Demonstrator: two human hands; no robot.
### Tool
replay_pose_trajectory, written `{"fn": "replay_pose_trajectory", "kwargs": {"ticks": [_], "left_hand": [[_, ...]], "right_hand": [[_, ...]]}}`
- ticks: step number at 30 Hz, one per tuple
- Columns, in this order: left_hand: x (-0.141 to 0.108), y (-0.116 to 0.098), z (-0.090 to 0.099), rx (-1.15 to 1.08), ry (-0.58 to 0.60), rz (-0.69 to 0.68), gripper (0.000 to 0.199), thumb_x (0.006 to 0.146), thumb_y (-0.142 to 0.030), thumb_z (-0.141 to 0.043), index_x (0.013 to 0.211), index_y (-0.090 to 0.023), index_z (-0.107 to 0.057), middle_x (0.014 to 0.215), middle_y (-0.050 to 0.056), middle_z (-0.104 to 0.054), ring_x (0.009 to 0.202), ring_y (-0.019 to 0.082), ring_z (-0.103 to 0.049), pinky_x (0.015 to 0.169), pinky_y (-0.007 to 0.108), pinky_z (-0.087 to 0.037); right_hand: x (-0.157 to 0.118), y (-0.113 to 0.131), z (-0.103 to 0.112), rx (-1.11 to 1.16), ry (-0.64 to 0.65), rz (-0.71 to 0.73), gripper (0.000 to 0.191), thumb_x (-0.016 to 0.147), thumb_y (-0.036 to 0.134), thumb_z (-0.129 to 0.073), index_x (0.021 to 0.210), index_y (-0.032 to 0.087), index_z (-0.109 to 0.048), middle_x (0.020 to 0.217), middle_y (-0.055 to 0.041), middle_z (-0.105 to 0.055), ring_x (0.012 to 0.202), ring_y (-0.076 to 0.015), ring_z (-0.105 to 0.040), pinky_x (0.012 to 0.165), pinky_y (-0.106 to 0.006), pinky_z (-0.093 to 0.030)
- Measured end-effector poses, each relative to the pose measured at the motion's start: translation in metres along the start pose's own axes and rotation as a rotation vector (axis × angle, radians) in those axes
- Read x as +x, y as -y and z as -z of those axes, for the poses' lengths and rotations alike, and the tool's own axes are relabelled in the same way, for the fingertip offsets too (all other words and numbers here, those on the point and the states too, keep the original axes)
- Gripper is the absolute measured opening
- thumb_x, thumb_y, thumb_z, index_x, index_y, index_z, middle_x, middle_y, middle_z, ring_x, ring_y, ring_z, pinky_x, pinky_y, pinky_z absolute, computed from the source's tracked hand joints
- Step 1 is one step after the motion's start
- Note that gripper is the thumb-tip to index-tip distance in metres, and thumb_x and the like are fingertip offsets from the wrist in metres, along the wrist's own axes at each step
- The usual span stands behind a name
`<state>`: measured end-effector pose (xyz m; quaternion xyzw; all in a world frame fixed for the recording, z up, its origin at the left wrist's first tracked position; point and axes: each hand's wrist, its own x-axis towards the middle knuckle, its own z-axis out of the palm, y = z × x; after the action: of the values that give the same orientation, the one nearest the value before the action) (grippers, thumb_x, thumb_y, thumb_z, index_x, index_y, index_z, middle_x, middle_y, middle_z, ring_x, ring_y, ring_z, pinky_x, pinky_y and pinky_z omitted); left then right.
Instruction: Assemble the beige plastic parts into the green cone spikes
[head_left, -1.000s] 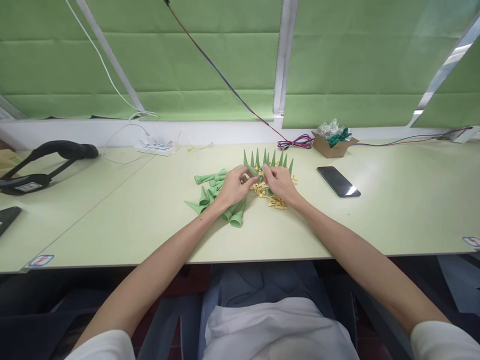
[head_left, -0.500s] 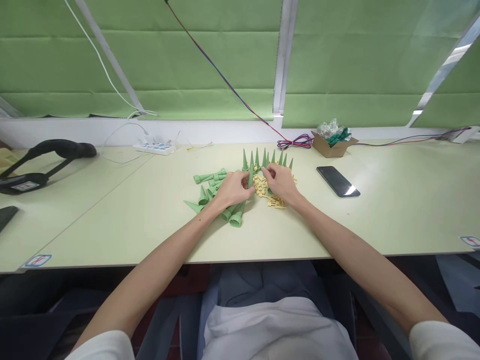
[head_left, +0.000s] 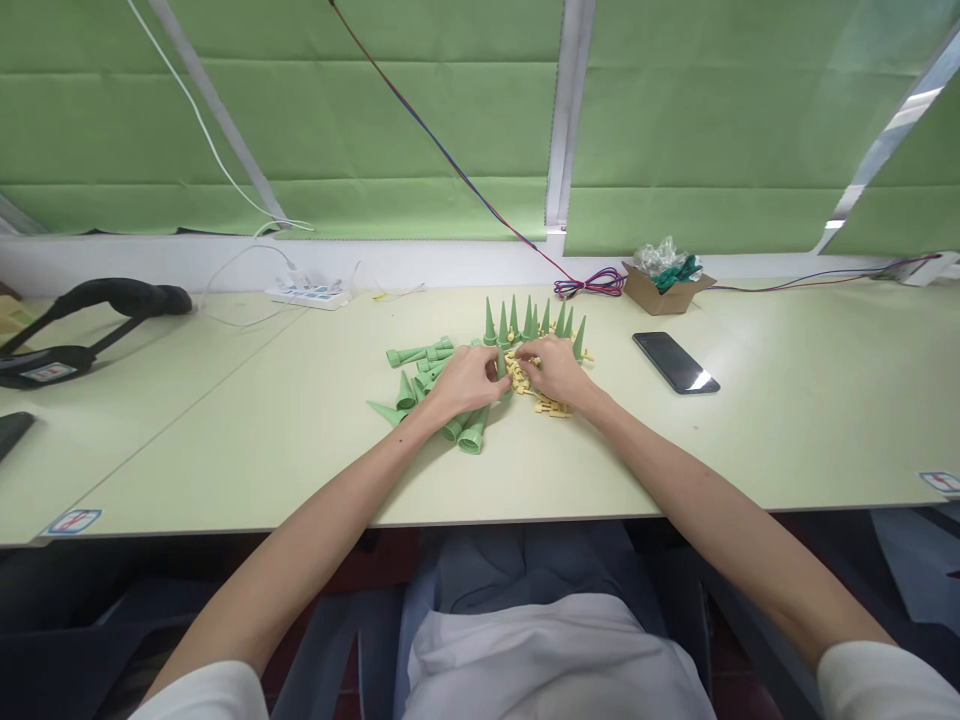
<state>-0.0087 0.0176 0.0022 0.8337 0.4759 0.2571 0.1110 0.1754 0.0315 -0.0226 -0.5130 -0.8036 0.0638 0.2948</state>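
Observation:
My left hand (head_left: 471,380) is closed, thumb and fingers around a green plastic cone (head_left: 502,365), partly hidden by the fingers. Just right of it, my right hand (head_left: 556,370) bends its fingers into a pinch over a pile of small yellow plastic pieces (head_left: 519,380). Whatever sits between those fingertips is too small and covered to make out. Behind both hands stand several upright green cones (head_left: 514,318) in a loose row, some with yellow pieces at them. Loose green cones (head_left: 471,438) lie heaped under and left of my left hand.
A black phone (head_left: 676,362) lies to the right. Behind it is a small cardboard box (head_left: 666,294) with crumpled plastic, beside coiled red and blue wire (head_left: 592,285). At the left are a white power strip (head_left: 309,294) and a black strap-like device (head_left: 112,295).
My right hand has shifted slightly left and down toward the yellow pieces. The cone in my left hand sits lower, and a standing cone behind it now shows.

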Motion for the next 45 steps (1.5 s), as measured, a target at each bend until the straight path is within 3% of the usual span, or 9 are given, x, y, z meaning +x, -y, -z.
{"fn": "replay_pose_trajectory", "kwargs": {"ticks": [14, 26, 31, 36, 45], "left_hand": [[0.000, 0.002, 0.001, 0.036, -0.003, 0.003, 0.013, 0.079, -0.028, -0.058, 0.069, -0.020, -0.055, 0.070, 0.003, -0.065, 0.063, 0.018, -0.056, 0.062, 0.031, -0.040], [0.003, 0.008, -0.004, 0.094, -0.067, 0.008, 0.012, 0.080, -0.025, -0.059, 0.071, -0.021, -0.051, 0.078, 0.005, -0.062, 0.075, 0.021, -0.058, 0.068, 0.033, -0.042], [0.004, 0.010, -0.006, 0.091, -0.095, 0.009, 0.008, 0.080, -0.024, -0.061, 0.081, -0.020, -0.054, 0.092, 0.008, -0.064, 0.080, 0.022, -0.060, 0.075, 0.035, -0.045], [0.003, 0.008, -0.005, 0.039, -0.065, 0.025, 0.006, 0.082, -0.023, -0.060, 0.087, -0.020, -0.058, 0.090, 0.006, -0.068, 0.074, 0.022, -0.061, 0.071, 0.034, -0.046], [0.002, 0.008, -0.005, 0.023, -0.064, 0.037, 0.029, 0.081, -0.026, -0.065, 0.108, -0.019, -0.059, 0.092, 0.005, -0.068, 0.071, 0.021, -0.061, 0.069, 0.033, -0.045]], "right_hand": [[-0.002, 0.002, -0.005, -0.101, 0.111, 0.023, 0.034, 0.084, 0.005, -0.048, 0.102, 0.018, -0.074, 0.105, -0.0097, -0.074, 0.106, -0.0283, -0.056, 0.086, -0.039, -0.028], [-0.001, -0.001, -0.009, -0.115, 0.113, 0.025, 0.030, 0.085, 0.007, -0.050, 0.097, 0.019, -0.074, 0.098, -0.0089, -0.072, 0.102, -0.0276, -0.055, 0.081, -0.037, -0.026], [-0.002, 0.002, -0.007, -0.113, 0.117, 0.011, 0.030, 0.086, 0.007, -0.050, 0.099, 0.019, -0.075, 0.099, -0.0098, -0.073, 0.102, -0.0274, -0.055, 0.079, -0.036, -0.024], [-0.001, 0.002, -0.008, -0.120, 0.122, 0.010, 0.029, 0.087, 0.008, -0.049, 0.096, 0.019, -0.075, 0.096, -0.0093, -0.073, 0.099, -0.0260, -0.055, 0.076, -0.035, -0.022], [0.000, -0.001, -0.010, -0.120, 0.103, 0.006, 0.027, 0.086, 0.008, -0.050, 0.091, 0.018, -0.074, 0.092, -0.0081, -0.072, 0.094, -0.0239, -0.055, 0.073, -0.033, -0.021]]}}
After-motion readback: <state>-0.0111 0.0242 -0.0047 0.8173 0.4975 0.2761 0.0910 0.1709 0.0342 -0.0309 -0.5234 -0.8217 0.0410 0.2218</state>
